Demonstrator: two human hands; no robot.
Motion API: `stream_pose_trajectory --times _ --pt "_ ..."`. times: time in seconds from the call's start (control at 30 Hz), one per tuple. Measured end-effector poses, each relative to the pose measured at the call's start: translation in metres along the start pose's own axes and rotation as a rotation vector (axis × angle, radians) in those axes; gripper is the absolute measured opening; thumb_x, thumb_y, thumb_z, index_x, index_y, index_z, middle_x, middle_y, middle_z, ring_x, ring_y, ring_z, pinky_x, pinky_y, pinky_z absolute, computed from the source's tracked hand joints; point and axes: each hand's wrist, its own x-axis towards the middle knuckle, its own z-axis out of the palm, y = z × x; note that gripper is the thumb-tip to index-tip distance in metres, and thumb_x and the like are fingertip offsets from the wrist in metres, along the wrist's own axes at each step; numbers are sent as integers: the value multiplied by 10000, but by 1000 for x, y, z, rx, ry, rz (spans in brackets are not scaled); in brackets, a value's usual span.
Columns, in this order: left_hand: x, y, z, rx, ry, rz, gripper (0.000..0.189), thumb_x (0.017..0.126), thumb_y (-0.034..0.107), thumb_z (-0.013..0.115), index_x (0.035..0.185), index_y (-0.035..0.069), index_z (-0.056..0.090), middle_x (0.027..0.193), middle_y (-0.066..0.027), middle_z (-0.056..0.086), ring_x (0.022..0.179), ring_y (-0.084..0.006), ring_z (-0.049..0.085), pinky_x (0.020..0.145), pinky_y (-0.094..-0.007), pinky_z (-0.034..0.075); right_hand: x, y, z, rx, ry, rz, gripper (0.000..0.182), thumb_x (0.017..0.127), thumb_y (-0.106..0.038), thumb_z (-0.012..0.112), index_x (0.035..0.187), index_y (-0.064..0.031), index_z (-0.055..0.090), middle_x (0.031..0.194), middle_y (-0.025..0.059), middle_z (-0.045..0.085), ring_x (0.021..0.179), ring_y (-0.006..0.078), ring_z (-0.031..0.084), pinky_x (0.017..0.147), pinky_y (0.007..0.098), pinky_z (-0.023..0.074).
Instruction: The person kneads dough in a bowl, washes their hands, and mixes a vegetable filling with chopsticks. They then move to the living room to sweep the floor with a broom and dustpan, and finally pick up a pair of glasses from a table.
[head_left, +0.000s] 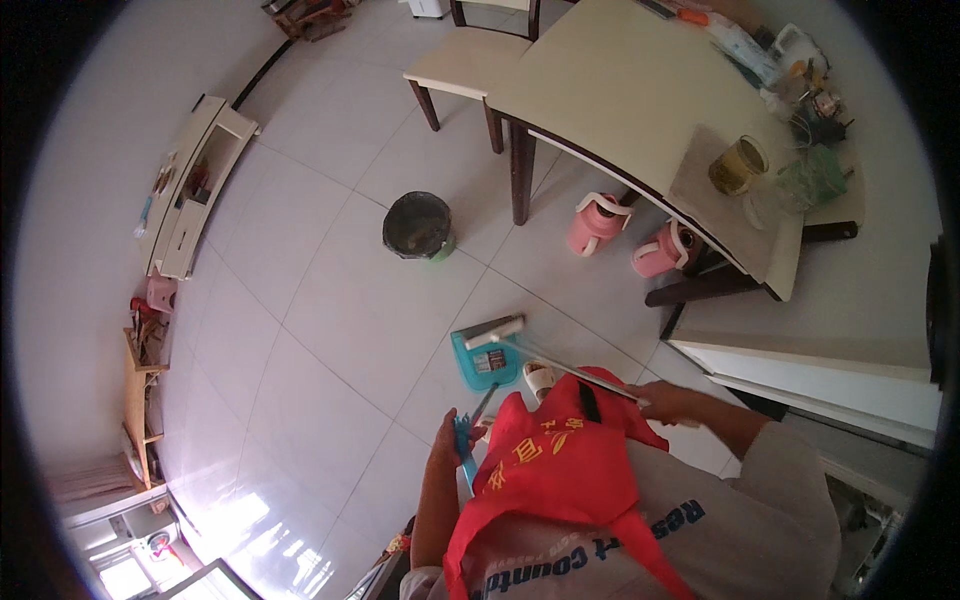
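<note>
My left hand (457, 439) grips the upper end of the handle of a teal dustpan (480, 371). The pan rests on the tiled floor just ahead of my slippers (538, 377). In my right hand (660, 403) is the metal pole of a broom (495, 333). Its white head lies at the pan's far edge, with dark bristles partly in view. Whether the bristles touch the pan I cannot tell. A red apron (562, 472) bearing yellow writing hangs in front of me.
A bin (417, 229) lined with a black bag stands ahead on the floor. Two pink thermos jugs, one at the front (596, 225), sit under the cream table (600, 82). A chair (472, 60) is tucked beside it. A low cabinet (199, 195) lines the left wall.
</note>
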Motion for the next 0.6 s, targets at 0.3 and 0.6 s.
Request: stream_pose_trajectory --times 0.3,0.6 --pt "-5 -6 6 65 80 31 512 779 495 358 787 1 493 658 -165 570 436 -181 512 328 -207 388 -13 -6 14 104 144 51 571 737 -128 480 1257 -116 244 618 78 490 459 132 473 412 263 413" --pt "3 -23 -9 43 42 82 481 784 471 374 737 6 490 644 -149 565 572 -230 579 369 -233 394 21 -22 5 215 -12 32 585 716 -96 521 1242 -71 265 622 88 513 423 131 453 388 272 391"
